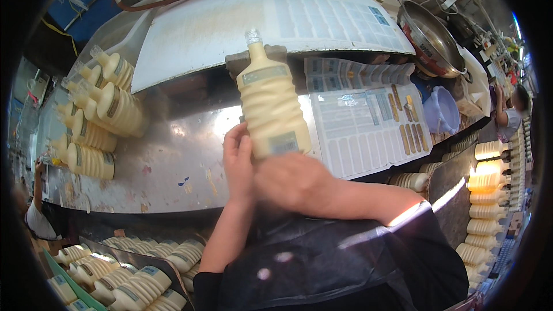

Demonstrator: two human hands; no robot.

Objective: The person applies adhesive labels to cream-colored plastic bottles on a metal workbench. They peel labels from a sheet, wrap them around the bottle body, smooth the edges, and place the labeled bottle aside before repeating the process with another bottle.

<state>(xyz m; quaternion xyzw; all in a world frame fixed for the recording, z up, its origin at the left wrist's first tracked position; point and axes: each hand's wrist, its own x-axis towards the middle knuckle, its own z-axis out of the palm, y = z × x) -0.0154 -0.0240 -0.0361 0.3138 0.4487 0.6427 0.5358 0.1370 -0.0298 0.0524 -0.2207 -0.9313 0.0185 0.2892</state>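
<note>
A bare-metal worktop (173, 158), scuffed and flecked with paint-like marks, fills the middle of a crowded workshop, with a white board (201, 40) along its far side. In the centre, a cream ribbed bottle (272, 103) with a clear neck lies right in front of the person, its neck pointing away and its upper part in front of a brown block (233, 64). It bears 2 blue-grey labels, 1 at the shoulder and 1 near the base.

The left hand (237, 155) has its fingers and thumb against the bottle's lower left edge; how firmly its grip closes I cannot tell. The right hand (294, 181), blurred, is at the bottle's base with its fingers folded out of sight; I cannot tell whether its grip pinches anything.

To the right of the bottle lies a flat label sheet (357, 155) with gold-brown strips (410, 139), and a curled label sheet (360, 75) sits just beyond it. Farther right are a lavender bucket (442, 109) and a large round pan (429, 40).

At the worktop's left end, a cluster of similar bottles (91, 160) lies piled together. More cream bottles fill the lower left (144, 288) and line the right side (484, 227).
</note>
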